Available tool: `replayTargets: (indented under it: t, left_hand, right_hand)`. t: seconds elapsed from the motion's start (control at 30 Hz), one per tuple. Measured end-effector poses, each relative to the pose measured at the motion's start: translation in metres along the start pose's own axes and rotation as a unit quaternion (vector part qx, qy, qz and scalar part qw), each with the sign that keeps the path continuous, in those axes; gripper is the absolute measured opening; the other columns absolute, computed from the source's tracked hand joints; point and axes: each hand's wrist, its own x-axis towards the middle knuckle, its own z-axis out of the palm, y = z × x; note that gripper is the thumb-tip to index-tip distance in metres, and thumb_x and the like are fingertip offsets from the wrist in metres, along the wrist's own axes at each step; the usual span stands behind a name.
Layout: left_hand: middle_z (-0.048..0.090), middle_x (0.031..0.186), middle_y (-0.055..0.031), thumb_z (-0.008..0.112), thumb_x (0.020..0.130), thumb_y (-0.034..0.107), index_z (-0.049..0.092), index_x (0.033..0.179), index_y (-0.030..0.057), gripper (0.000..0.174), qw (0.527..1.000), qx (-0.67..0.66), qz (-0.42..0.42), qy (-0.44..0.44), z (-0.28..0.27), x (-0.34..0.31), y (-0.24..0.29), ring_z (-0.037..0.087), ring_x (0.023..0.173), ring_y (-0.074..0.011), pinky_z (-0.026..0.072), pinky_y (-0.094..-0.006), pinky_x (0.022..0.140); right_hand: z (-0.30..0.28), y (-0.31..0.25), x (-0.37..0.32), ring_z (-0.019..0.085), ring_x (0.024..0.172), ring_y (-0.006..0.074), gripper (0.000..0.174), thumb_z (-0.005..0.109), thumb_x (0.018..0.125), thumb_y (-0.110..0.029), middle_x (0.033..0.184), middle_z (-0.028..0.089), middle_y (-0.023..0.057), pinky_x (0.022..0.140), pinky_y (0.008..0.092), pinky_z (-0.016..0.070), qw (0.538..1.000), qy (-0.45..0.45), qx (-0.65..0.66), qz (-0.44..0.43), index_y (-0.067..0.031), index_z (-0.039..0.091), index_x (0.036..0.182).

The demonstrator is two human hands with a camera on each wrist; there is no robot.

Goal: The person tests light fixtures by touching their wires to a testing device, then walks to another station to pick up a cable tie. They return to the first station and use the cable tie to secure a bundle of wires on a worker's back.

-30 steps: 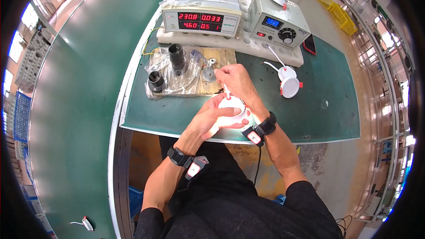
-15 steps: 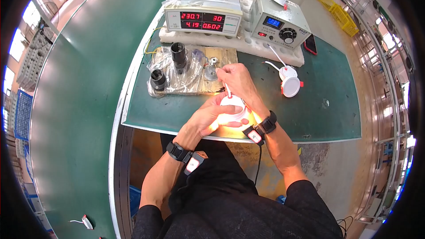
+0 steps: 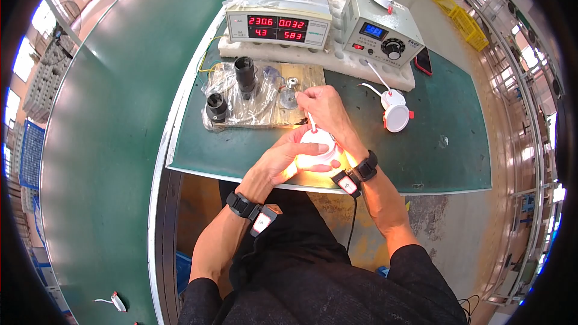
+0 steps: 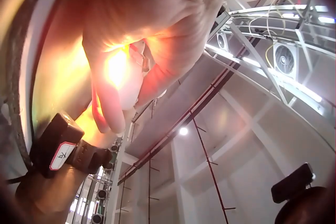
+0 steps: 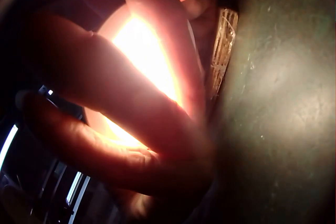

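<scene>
A round white lamp [image 3: 314, 142] glows brightly on its underside near the table's front edge. My left hand [image 3: 290, 155] grips it, thumb across its back and fingers beneath; in the left wrist view the fingers curl round the lit face [image 4: 117, 69]. A short white cable [image 3: 311, 121] rises from the lamp to my right hand [image 3: 328, 114], whose thumb and forefinger pinch its upper end beside a metal fitting [image 3: 289, 97] on the wooden board. The cable's tip is hidden by the fingers. Glare washes out the lit face [image 5: 147, 50] in the right wrist view.
Black sockets [image 3: 244, 75] stand on the plastic-wrapped board [image 3: 271, 121]. Behind are a meter [image 3: 319, 31] with red digits and a grey box [image 3: 385, 30] with a dial, both on white foam [image 3: 343, 63]. Other white lamps [image 3: 397, 118] lie at the right, near a phone [image 3: 424, 61].
The meter's red digits differ from those earlier. Both hands keep their hold on the lamp and cable; the view has shifted slightly. The glow on the table and wrist is warmer than one second ago.
</scene>
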Motion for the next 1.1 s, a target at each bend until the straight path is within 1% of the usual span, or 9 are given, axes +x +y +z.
replayTargets:
  t: [0.27,0.37,0.43,0.53,0.67,0.77,0.87,0.97,1.1]
  left_hand:
    - [0.066,0.122,-0.0148,0.071,0.089,0.004,0.05,0.134,0.0034,0.049,1.0,0.005,0.011,0.005,-0.0008,0.002,-0.0029,0.071,0.104,-0.0342,0.0621,-0.0393,0.087]
    - [0.066,0.121,-0.0147,0.071,0.09,0.005,0.051,0.133,0.0033,0.048,1.0,0.007,0.012,0.007,0.0007,0.0011,-0.0026,0.071,0.104,-0.0335,0.0622,-0.0391,0.087]
    - [0.067,0.121,-0.0148,0.071,0.09,0.005,0.051,0.133,0.0033,0.048,1.0,0.012,0.011,0.008,0.0013,0.0013,-0.0023,0.071,0.103,-0.0333,0.0622,-0.0388,0.086]
    - [0.067,0.121,-0.0151,0.071,0.09,0.007,0.05,0.133,0.0035,0.048,1.0,0.018,0.007,0.01,0.0031,0.0001,-0.0004,0.071,0.104,-0.0337,0.0619,-0.0391,0.086]
    - [0.066,0.123,-0.0161,0.067,0.094,0.015,0.049,0.134,0.0039,0.045,1.0,0.001,0.005,0.018,0.0037,-0.0022,0.0005,0.069,0.107,-0.0383,0.0609,-0.0419,0.087]
    - [0.066,0.124,-0.0169,0.063,0.097,0.02,0.048,0.135,0.0042,0.044,0.999,-0.029,0.0,0.025,0.0051,-0.0049,0.0028,0.068,0.109,-0.0419,0.0601,-0.0442,0.088]
    - [0.066,0.124,-0.0174,0.061,0.098,0.021,0.046,0.136,0.0045,0.044,1.0,-0.021,0.005,0.022,0.0027,-0.0045,0.0015,0.067,0.11,-0.0436,0.0595,-0.0455,0.089]
    - [0.065,0.124,-0.0174,0.061,0.098,0.021,0.046,0.136,0.0046,0.045,1.0,-0.022,0.004,0.02,0.0019,-0.0046,0.0017,0.067,0.111,-0.0435,0.0592,-0.0461,0.09]
    - [0.065,0.124,-0.0176,0.061,0.097,0.02,0.047,0.135,0.0042,0.043,0.999,-0.031,0.002,0.023,0.0017,-0.0047,0.001,0.067,0.111,-0.0424,0.0589,-0.0468,0.091]
  right_hand:
    - [0.0006,0.0002,0.0003,0.057,0.046,0.0154,0.034,0.062,0.087,-0.024,0.053,0.059,0.0085,0.049,0.0335,0.0462,1.0,0.001,0.018,0.005,0.0019,0.066,0.065]
    - [0.0015,0.0025,0.0012,0.056,0.046,0.0149,0.034,0.062,0.087,-0.023,0.053,0.059,0.0082,0.049,0.0333,0.0456,1.0,0.0,0.018,-0.01,0.0019,0.066,0.065]
    - [0.0015,0.0025,0.0012,0.055,0.046,0.0148,0.033,0.063,0.087,-0.023,0.053,0.059,0.0083,0.049,0.033,0.0452,1.0,-0.001,0.019,0.003,0.0018,0.066,0.066]
    - [0.0006,0.0017,0.0013,0.056,0.047,0.0158,0.034,0.063,0.086,-0.024,0.053,0.059,0.0093,0.05,0.0335,0.0455,1.0,-0.002,0.011,0.008,0.0022,0.066,0.066]
    - [-0.0006,0.0003,0.0008,0.058,0.05,0.0183,0.035,0.062,0.085,-0.026,0.054,0.06,0.0112,0.054,0.0354,0.0469,1.0,0.002,-0.013,-0.001,0.0028,0.066,0.066]
    - [-0.0015,-0.0025,-0.001,0.051,0.052,0.0089,0.038,0.063,0.093,-0.025,0.056,0.057,0.0032,0.049,0.0293,0.0402,1.0,-0.008,-0.016,0.0,0.0042,0.064,0.069]
    - [-0.0014,-0.0023,-0.0008,0.05,0.051,0.0088,0.038,0.063,0.093,-0.025,0.056,0.056,0.0031,0.049,0.0293,0.04,1.0,-0.009,-0.013,0.002,0.0043,0.064,0.07]
    - [-0.0005,-0.0018,-0.0001,0.059,0.052,0.0191,0.035,0.063,0.085,-0.026,0.055,0.061,0.0115,0.056,0.0362,0.0469,1.0,0.001,-0.009,0.019,0.0028,0.067,0.067]
    - [-0.0001,-0.0002,0.0007,0.058,0.051,0.0182,0.036,0.062,0.087,-0.027,0.055,0.061,0.0108,0.054,0.0354,0.0464,1.0,0.001,-0.015,0.01,0.0024,0.067,0.067]
